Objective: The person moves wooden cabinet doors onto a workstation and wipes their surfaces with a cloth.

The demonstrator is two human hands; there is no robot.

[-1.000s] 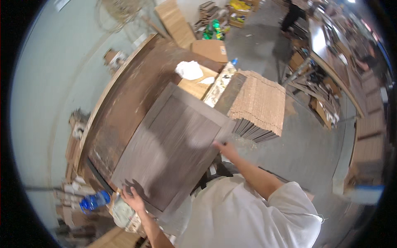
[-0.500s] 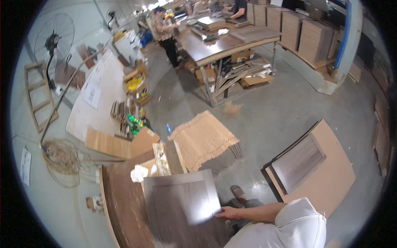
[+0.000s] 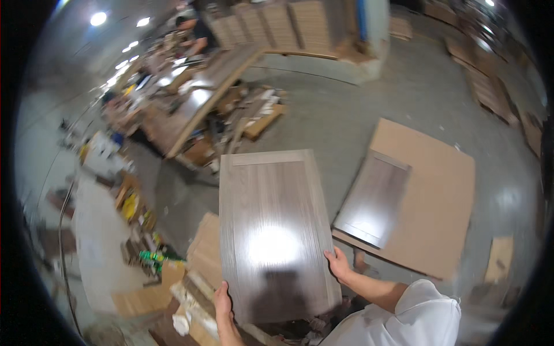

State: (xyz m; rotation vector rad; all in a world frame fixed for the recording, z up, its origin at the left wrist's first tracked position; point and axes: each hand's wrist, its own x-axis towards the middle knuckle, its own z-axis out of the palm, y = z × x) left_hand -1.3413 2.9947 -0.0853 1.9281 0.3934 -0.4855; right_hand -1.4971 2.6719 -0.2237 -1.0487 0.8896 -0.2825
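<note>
A grey-brown wood-grain cabinet door with a raised frame is held up in front of me, its glossy face reflecting a bright light. My left hand grips its lower left edge, thumb on the front. On the lower right edge my right hand holds it the same way, with the fingers mostly hidden behind. To the right, a similar door lies on a large sheet of brown cardboard on the floor.
A long worktable stands at the upper left, with scrap boards beneath and a person beside it. Stacked panels line the back. Folded cardboard and a scrap-filled box lie at left. A blue-edged pillar rises behind.
The door has come up off the brown surface at left and moved right, turned upright before me. My left hand has come into view on it. The view has swung to the right.
</note>
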